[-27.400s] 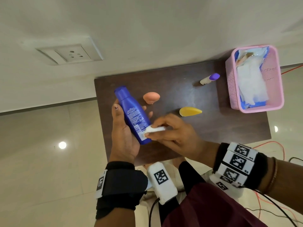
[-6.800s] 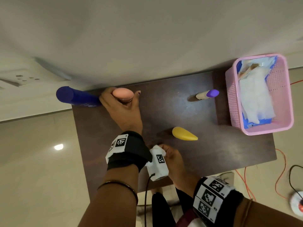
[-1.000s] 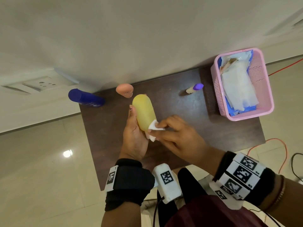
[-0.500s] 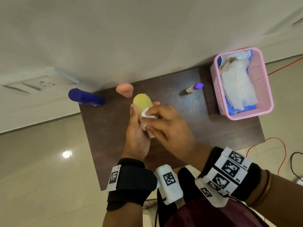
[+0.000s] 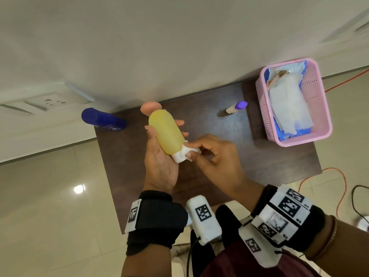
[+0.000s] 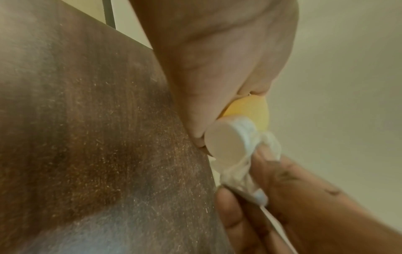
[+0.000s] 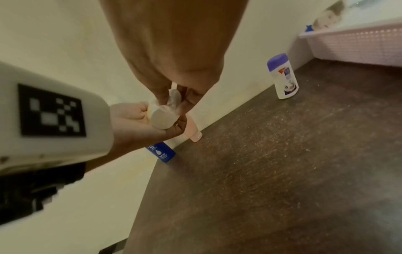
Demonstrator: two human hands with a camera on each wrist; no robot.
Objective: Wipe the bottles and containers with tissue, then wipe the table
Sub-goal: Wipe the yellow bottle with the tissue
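Observation:
My left hand (image 5: 159, 156) holds a yellow bottle (image 5: 165, 130) above the dark table (image 5: 249, 156), its white cap (image 6: 224, 139) pointing toward me. My right hand (image 5: 215, 154) pinches a crumpled white tissue (image 5: 184, 153) against the cap end of the bottle. In the left wrist view the tissue (image 6: 245, 130) wraps the cap's side. A blue bottle (image 5: 101, 119) stands at the table's back left corner. Beside it is a peach tube (image 5: 148, 107), partly hidden behind the yellow bottle. A small white bottle with a purple cap (image 5: 236, 106) stands at the back right.
A pink basket (image 5: 319, 136) holding white tissues in a blue pack sits at the table's right end. The table's back edge meets the wall. An orange cable (image 5: 339, 176) runs on the floor to the right.
My right hand has slid the tissue down the yellow bottle from its upper part to the cap end. The left hand keeps holding the bottle in about the same place.

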